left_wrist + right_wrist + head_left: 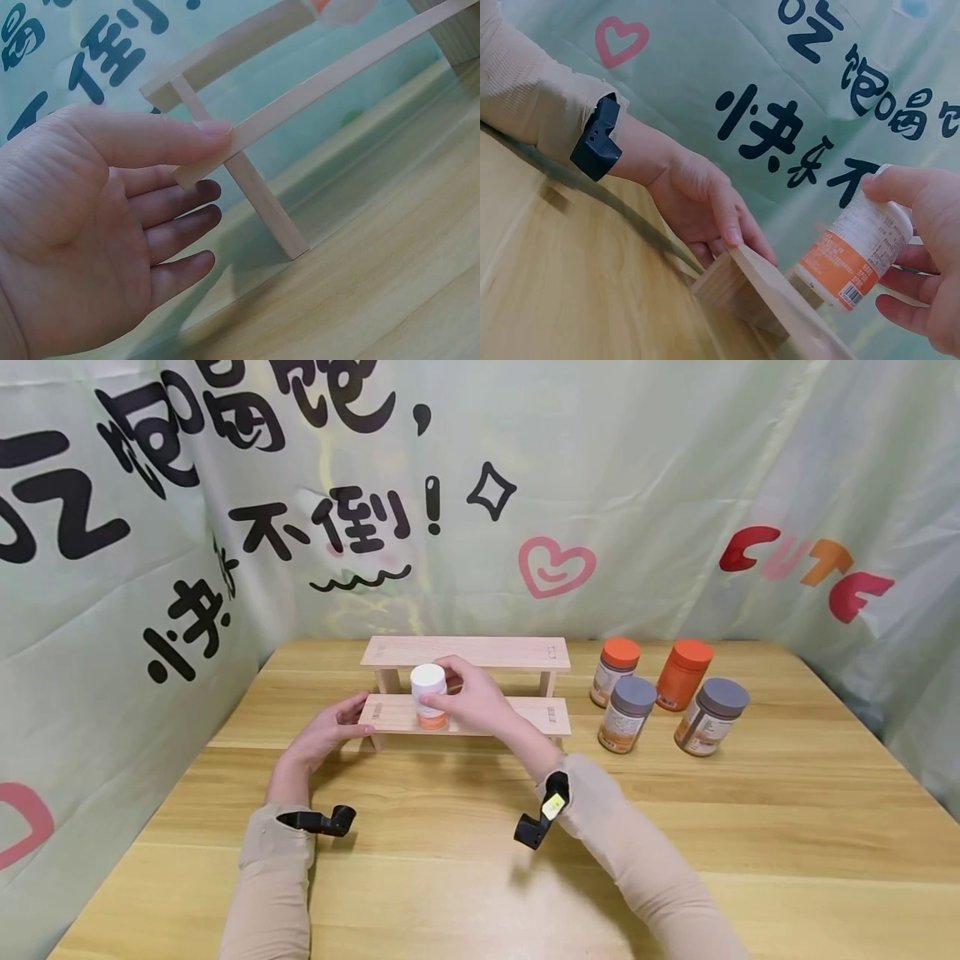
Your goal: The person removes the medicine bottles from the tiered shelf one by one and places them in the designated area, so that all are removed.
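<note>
My right hand (pixel 480 700) grips a small white bottle (pixel 427 680) with an orange band near its base, thumb in front and fingers behind. The bottle is over the left part of the lower step (pixel 517 714) of a light wooden two-tier stand. In the left wrist view a thin gap seems to show between its base and the plank. At the stand's left end, my left hand (pixel 324 735) holds the lower step. Its thumb (pixel 214 131) presses the front edge, and the other fingers reach around behind the end.
The stand's upper step (pixel 472 650) rises behind. Right of it stand an orange-lidded jar (pixel 613 675), an orange jar (pixel 681 678) and two grey-lidded jars, one nearer (pixel 627 717) and one farther right (pixel 712 718). A printed cloth (pixel 637 468) hangs around the wooden table (pixel 465 877).
</note>
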The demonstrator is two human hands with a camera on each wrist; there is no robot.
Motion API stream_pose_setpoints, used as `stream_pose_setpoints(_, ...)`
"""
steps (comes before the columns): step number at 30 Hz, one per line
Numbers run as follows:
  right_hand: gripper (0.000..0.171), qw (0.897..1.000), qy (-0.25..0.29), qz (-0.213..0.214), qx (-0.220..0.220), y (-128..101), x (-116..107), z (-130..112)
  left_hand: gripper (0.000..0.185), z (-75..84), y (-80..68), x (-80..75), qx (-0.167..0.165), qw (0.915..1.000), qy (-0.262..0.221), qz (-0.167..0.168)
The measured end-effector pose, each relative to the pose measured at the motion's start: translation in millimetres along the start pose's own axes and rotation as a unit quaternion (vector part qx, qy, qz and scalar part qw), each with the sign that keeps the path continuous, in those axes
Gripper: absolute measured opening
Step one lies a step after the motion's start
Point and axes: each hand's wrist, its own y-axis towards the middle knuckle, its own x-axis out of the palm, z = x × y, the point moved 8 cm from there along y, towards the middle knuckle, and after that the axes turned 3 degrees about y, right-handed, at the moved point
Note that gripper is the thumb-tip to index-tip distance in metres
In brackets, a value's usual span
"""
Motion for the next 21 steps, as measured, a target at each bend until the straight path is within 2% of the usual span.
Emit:
stream_pose_setpoints(7,0.045,1.000,0.016,-0.003,-0.002,-9.3,-18.0,4.3,0.077,-2.3,1.1,-0.7,0.005,1.0000,0.001,-0.001)
stream_pose_setpoints(15,0.045,1.000,0.004,0.008,0.008,-20.0,-37.6,12.7,0.077,-1.1,0.6,-0.9,0.006,1.0000,0.004,-0.003)
stream_pose_setpoints(21,0.044,1.000,0.012,0.019,-0.010,-28.4,-52.2,10.0,0.077,-1.4,0.2,-1.5,0.004,1.0000,0.003,-0.002)
